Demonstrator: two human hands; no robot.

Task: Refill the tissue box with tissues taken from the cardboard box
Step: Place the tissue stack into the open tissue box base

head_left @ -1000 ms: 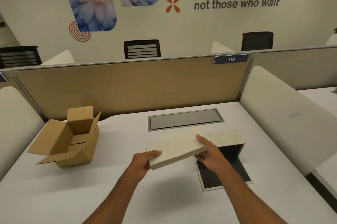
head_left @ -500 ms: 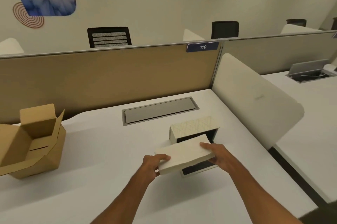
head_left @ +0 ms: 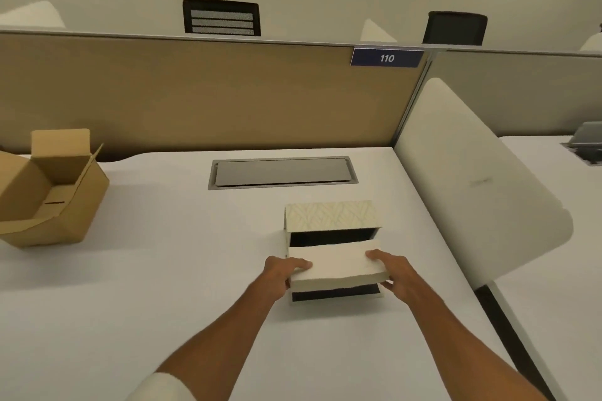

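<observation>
A cream stack of tissues [head_left: 335,265] is held level between both hands, directly in front of the open side of the tissue box [head_left: 330,216]. The box has a pale leaf-patterned top and a dark inside, and its flap lies flat on the desk under the stack. My left hand [head_left: 283,272] grips the stack's left end. My right hand [head_left: 392,272] grips its right end. The brown cardboard box [head_left: 49,188] stands open at the desk's far left, and what shows of its inside looks empty.
A grey cable hatch [head_left: 281,172] is set into the white desk [head_left: 163,286] behind the tissue box. A tan partition [head_left: 195,91] closes the back. A rounded white divider [head_left: 472,179] runs along the right side.
The tissue stack has swung from a slant to square with the tissue box opening and moved closer to it. The view has tilted down and the hands have drawn nearer.
</observation>
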